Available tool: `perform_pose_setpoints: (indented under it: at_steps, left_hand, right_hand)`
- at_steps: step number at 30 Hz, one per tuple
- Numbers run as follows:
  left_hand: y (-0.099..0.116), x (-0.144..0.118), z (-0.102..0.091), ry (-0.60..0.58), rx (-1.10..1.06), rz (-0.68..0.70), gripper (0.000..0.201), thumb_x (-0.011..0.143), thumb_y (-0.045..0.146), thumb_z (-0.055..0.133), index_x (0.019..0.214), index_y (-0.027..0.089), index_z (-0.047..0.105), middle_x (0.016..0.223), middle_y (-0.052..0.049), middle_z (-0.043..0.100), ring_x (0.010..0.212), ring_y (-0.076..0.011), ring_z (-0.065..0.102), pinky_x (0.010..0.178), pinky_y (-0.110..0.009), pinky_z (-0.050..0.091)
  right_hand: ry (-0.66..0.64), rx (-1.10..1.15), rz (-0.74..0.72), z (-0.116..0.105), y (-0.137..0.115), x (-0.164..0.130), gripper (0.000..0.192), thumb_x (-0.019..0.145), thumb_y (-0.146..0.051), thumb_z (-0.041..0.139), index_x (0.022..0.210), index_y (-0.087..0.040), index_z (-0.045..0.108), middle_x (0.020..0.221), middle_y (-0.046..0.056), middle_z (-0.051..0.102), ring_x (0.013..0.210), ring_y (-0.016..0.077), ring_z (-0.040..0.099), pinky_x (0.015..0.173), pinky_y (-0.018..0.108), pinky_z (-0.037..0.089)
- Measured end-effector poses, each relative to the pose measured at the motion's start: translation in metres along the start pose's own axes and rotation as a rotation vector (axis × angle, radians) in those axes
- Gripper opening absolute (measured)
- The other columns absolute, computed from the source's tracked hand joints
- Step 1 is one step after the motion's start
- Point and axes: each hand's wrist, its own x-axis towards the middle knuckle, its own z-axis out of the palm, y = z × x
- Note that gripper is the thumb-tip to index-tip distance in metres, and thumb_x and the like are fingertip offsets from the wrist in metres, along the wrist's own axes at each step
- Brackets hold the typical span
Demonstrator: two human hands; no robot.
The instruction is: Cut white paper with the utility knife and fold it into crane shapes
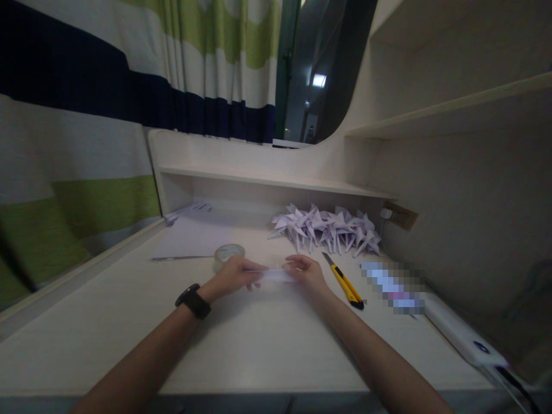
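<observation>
- Left hand and right hand pinch a small white paper strip between their fingers, mid-counter.
- Tape roll just behind the left hand.
- Yellow utility knife beside the right hand.
- Folded paper cranes heaped at the counter's back edge.

A pale wooden desk fills the lower view, built into an alcove of the same light wood. Behind the desk runs a low shelf; to the desk's right, a taller wall carries a second shelf. Left of the desk hangs a curtain striped white, green and navy. Beyond the low shelf, a dark gap opens — one small ceiling light glows there. The room is dim.
</observation>
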Motion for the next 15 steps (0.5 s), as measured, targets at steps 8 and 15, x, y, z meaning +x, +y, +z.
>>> perform_pose_setpoints:
  at_steps: [8,15]
  left_hand:
    - [0.005,-0.001,0.000,0.008,0.049,-0.001,0.032,0.080,0.032,0.062,0.103,0.012,0.073,0.069,-0.007,0.072,0.051,-0.0116,0.059,0.049,-0.021,0.047]
    - [0.014,-0.001,0.001,0.036,0.061,-0.002,0.030,0.078,0.036,0.064,0.091,0.011,0.075,0.061,-0.006,0.069,0.049,-0.0104,0.054,0.047,-0.020,0.039]
  right_hand:
    - [-0.016,0.049,0.037,-0.001,-0.002,-0.001,0.043,0.048,-0.023,0.086,0.087,-0.018,0.068,0.077,0.003,0.070,0.062,0.0162,0.065,0.057,0.028,0.053]
    - [-0.047,-0.016,-0.015,-0.002,0.000,0.000,0.046,0.048,-0.022,0.086,0.090,-0.018,0.068,0.081,0.004,0.072,0.061,0.0154,0.064,0.055,0.026,0.050]
